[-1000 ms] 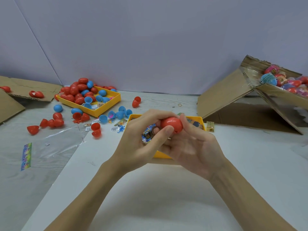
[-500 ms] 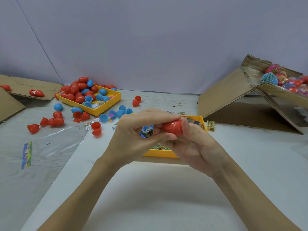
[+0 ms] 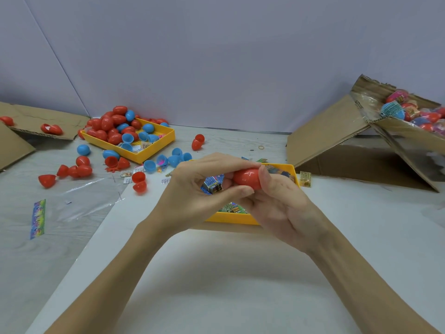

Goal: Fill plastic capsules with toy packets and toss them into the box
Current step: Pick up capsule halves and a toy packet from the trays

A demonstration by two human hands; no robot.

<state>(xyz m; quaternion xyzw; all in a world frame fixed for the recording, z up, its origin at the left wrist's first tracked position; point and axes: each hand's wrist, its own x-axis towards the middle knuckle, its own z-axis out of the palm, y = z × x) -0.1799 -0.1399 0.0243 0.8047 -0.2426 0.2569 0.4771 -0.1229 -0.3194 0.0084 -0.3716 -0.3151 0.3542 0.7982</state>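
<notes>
A red plastic capsule (image 3: 246, 178) lies sideways between both hands above the near yellow tray (image 3: 231, 217). My left hand (image 3: 199, 191) grips its left end with thumb and fingers. My right hand (image 3: 277, 201) curls round its right end. A small blue toy packet (image 3: 213, 185) shows just left of the capsule, under my left fingers. More toy packets lie in the near tray, mostly hidden by my hands. The cardboard box (image 3: 361, 141) at the right holds several filled capsules (image 3: 414, 112) behind clear plastic.
A second yellow tray (image 3: 144, 154) at the back left is heaped with red and blue capsule halves. Loose halves (image 3: 77, 168) and small packets are strewn around it. Flattened cardboard (image 3: 36, 126) lies at the far left, and a colourful strip (image 3: 38, 218) on clear film.
The capsule has turned from upright to sideways and sunk a little between my hands. My left fingers have slid over its top, and the blue packet now shows beside it.
</notes>
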